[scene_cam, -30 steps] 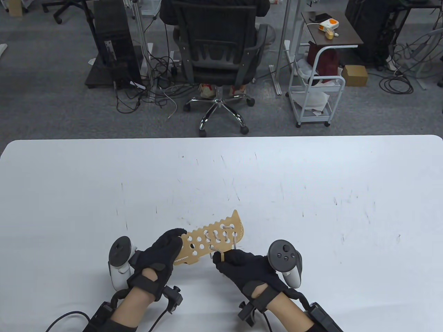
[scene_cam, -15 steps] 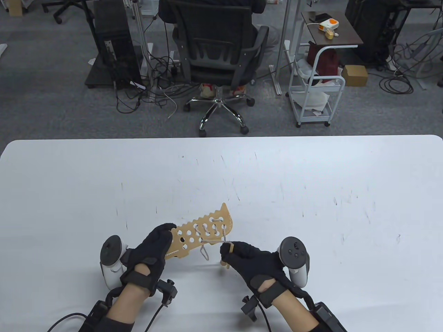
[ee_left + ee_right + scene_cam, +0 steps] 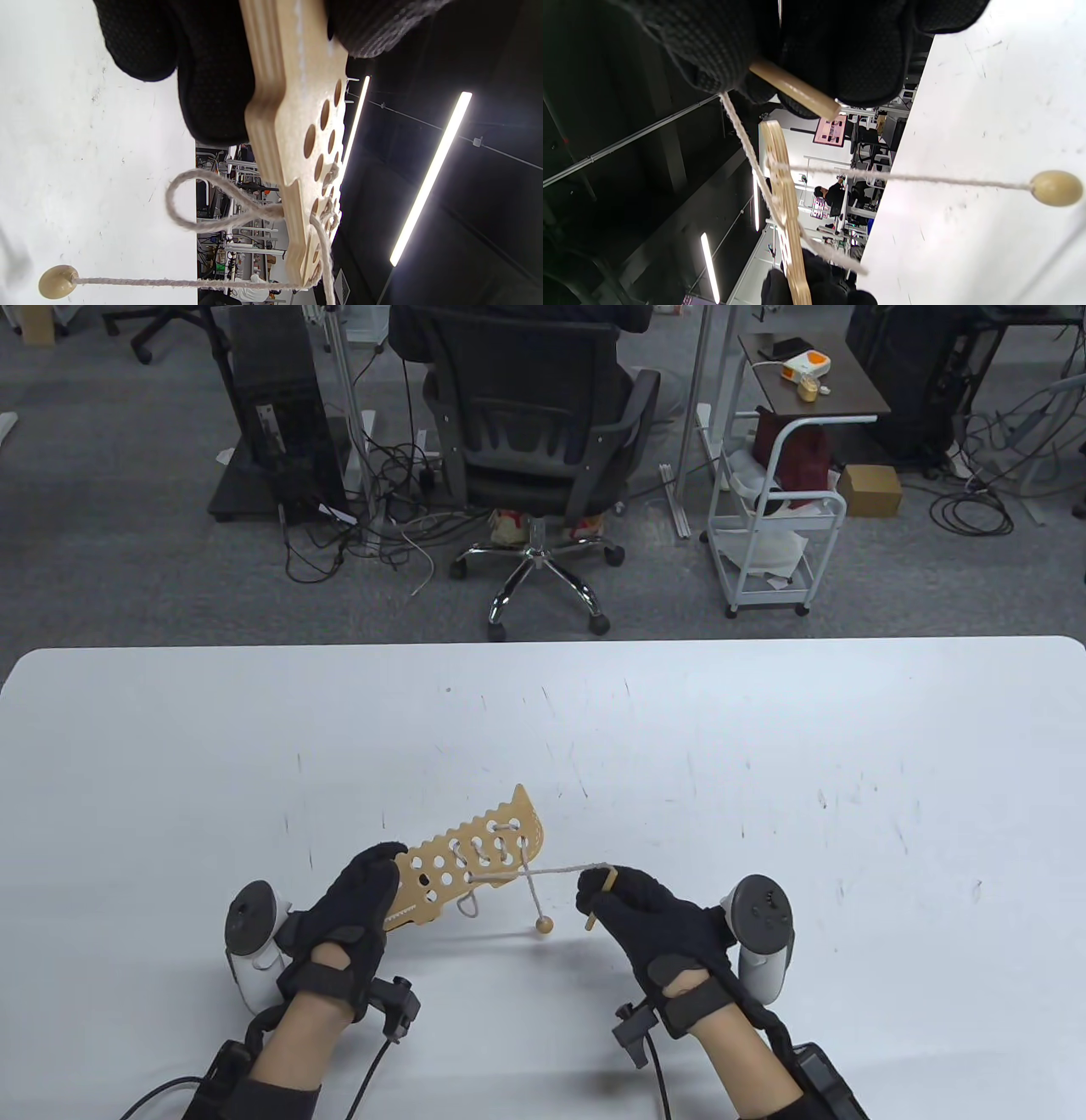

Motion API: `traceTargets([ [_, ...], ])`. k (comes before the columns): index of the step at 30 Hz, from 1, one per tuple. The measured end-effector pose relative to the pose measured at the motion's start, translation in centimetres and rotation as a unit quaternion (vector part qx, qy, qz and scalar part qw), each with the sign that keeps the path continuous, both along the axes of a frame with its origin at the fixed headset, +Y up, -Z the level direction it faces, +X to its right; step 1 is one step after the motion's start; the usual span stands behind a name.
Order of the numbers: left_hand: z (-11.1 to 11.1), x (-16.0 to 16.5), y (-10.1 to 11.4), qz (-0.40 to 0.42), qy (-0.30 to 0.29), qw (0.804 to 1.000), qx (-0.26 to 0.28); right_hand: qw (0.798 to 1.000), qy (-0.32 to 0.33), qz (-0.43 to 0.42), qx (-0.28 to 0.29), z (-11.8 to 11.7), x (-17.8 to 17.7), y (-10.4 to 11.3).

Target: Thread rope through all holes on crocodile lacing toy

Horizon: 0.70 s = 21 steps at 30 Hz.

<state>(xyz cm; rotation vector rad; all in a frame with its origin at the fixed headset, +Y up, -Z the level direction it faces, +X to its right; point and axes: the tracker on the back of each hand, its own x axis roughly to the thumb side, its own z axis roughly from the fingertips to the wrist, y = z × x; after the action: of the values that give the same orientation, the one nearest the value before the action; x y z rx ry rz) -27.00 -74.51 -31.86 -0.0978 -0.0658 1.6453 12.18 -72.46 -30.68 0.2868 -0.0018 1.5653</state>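
Above the table (image 3: pixel 764 729), left hand (image 3: pixel 356 899) grips crocodile board (image 3: pixel 475 857), right hand (image 3: pixel 645 908) pinches wooden needle (image 3: pixel 598 891); pull rope (image 3: pixel 543 872) slack out steadily.

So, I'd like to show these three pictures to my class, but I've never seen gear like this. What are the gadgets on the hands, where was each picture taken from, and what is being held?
These are a person's two hands in black sensor gloves. The controller-like gadget strapped to the back of each hand only tracks its movement; the fingers stay free.

One camera looks down on the white table. The other two sit on the wrists, turned sideways, so the room looks tilted there.

The left hand holds a wooden crocodile lacing board by one end, above the table. Its holes are partly laced with pale rope.

The right hand grips the wooden needle tied to the rope and draws the rope sideways out of the board. A small loop of slack hangs below the board. The rope's other end carries a wooden bead, which dangles near the table.
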Motion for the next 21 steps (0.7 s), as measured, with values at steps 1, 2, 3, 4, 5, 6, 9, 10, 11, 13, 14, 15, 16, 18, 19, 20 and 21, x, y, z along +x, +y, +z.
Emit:
traceTargets([
  [1,-0.1,-0.2,-0.1,-0.003,0.003,1.000,0.000,1.000,-0.005,-0.003,0.000,-0.1,0.3,0.0],
  [2,-0.2,-0.3,-0.1,-0.005,0.006,1.000,-0.001,1.000,-0.009,-0.005,0.000,-0.2,0.4,0.1],
  [3,-0.3,-0.5,-0.2,-0.005,0.010,1.000,-0.003,1.000,-0.014,-0.006,0.001,-0.2,0.7,0.1],
  [4,-0.3,-0.7,-0.3,-0.004,0.012,1.000,-0.006,1.000,-0.018,-0.007,0.002,-0.3,0.9,0.2],
  [5,-0.4,-0.8,-0.4,-0.004,0.016,1.000,-0.008,1.000,-0.024,-0.008,0.003,-0.4,1.1,0.2],
  [6,-0.4,-1.0,-0.4,-0.005,0.020,1.000,-0.009,1.000,-0.029,-0.009,0.003,-0.4,1.3,0.2],
  [9,-0.6,-1.5,-0.5,-0.004,0.029,0.999,-0.012,0.999,-0.041,-0.011,0.004,-0.6,1.8,0.3],
  [10,-0.6,-1.7,-0.6,-0.004,0.033,0.999,-0.014,0.999,-0.046,-0.014,0.004,-0.6,2.0,0.3],
  [11,-0.7,-1.8,-0.6,-0.004,0.036,0.999,-0.015,0.999,-0.049,-0.016,0.003,-0.7,2.1,0.3],
  [13,-0.7,-2.1,-0.8,-0.001,0.043,0.999,-0.018,0.998,-0.056,-0.021,0.002,-0.8,2.5,0.3],
  [14,-0.8,-2.2,-0.8,-0.001,0.046,0.999,-0.018,0.998,-0.057,-0.022,0.002,-0.8,2.6,0.3],
  [15,-0.8,-2.4,-0.8,0.000,0.050,0.999,-0.020,0.998,-0.064,-0.025,0.002,-0.8,2.9,0.4],
  [16,-0.8,-2.5,-0.9,0.000,0.052,0.998,-0.021,0.997,-0.066,-0.026,0.002,-0.9,3.0,0.4],
  [18,-0.9,-2.8,-1.0,0.001,0.058,0.998,-0.024,0.997,-0.076,-0.031,0.002,-1.0,3.4,0.4],
  [19,-0.9,-2.9,-1.0,0.003,0.062,0.998,-0.024,0.996,-0.080,-0.033,0.001,-1.0,3.6,0.4],
  [20,-1.0,-3.1,-1.1,0.003,0.063,0.998,-0.026,0.996,-0.087,-0.036,0.000,-1.0,3.8,0.4],
  [21,-1.0,-3.2,-1.1,0.003,0.065,0.998,-0.027,0.995,-0.093,-0.037,-0.003,-1.0,4.0,0.4],
])
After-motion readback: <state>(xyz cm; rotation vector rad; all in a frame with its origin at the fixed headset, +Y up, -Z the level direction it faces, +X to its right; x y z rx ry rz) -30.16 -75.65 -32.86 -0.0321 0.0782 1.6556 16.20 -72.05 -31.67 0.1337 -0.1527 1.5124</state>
